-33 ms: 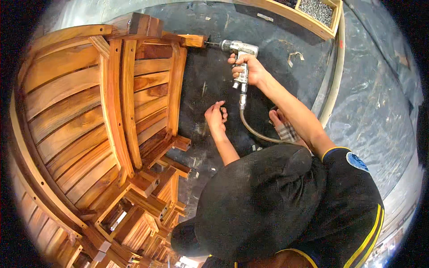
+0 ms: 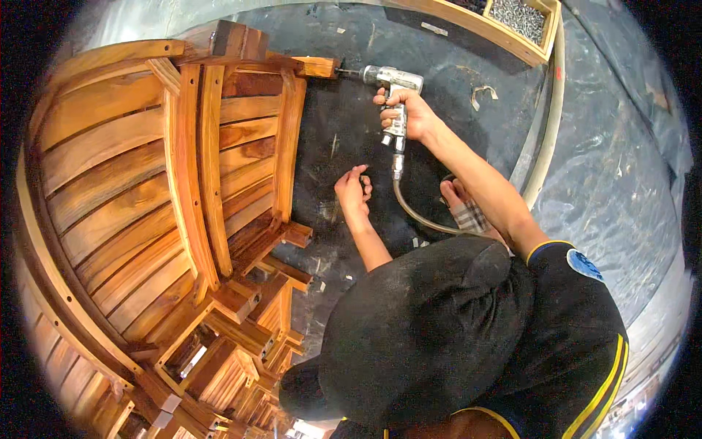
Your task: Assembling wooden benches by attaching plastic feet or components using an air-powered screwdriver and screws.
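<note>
My right hand grips a silver air-powered screwdriver by its handle. The tool lies level, its thin bit pointing left and meeting the end of a wooden leg. That leg belongs to a slatted wooden furniture frame of reddish-brown wood, tipped on its side at the left. From the handle's base a hose curves down and right, passing behind my arm. Lower and to the left, my left hand hovers apart from frame and tool. Its fingers are curled together; anything held in them is too small to make out.
A wooden box at the top right holds many small metal screws. More slatted wooden pieces crowd the lower left. Dark sheeting covers the floor, with scraps on it. A foot beside plaid cloth shows under my right forearm.
</note>
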Motion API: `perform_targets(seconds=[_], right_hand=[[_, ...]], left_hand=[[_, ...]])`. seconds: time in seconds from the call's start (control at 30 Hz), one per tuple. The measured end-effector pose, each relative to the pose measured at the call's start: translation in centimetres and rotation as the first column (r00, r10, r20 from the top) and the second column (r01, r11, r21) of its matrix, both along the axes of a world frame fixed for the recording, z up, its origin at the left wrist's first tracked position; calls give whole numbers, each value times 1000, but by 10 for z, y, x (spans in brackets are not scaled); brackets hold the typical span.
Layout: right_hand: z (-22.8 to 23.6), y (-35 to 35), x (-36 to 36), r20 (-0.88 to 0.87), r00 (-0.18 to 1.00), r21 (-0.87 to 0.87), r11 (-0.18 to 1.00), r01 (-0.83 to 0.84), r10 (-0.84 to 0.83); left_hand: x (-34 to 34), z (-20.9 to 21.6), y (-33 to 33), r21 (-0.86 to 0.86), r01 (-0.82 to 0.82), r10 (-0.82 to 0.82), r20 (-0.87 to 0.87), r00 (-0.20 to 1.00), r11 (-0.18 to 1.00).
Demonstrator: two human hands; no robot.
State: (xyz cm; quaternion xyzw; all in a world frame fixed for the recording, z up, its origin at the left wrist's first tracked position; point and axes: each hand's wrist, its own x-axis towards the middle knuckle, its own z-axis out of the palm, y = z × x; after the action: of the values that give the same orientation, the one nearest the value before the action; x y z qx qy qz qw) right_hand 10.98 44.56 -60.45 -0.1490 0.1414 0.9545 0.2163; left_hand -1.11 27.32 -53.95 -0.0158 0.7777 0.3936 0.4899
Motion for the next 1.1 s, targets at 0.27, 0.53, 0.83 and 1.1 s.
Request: perform_targets(seconds=[0.27, 0.53, 0.83, 1.1], right_hand=[[11, 4, 0, 109, 993, 15, 999, -41, 39], [9, 0, 6, 101, 995, 33, 999, -31, 27], [12, 0, 11, 159, 987, 80, 996, -37, 23], [0, -6, 4, 15, 1000, 40, 999, 7, -7]], left_hand=[[-8, -2, -8, 91, -31, 26, 57, 998, 995], [-4, -1, -13, 87, -4, -2, 70, 998, 996], [-1, 1, -13, 36, -1, -1, 55, 998, 999], [-7, -3, -19, 35, -10, 8, 56, 998, 999]])
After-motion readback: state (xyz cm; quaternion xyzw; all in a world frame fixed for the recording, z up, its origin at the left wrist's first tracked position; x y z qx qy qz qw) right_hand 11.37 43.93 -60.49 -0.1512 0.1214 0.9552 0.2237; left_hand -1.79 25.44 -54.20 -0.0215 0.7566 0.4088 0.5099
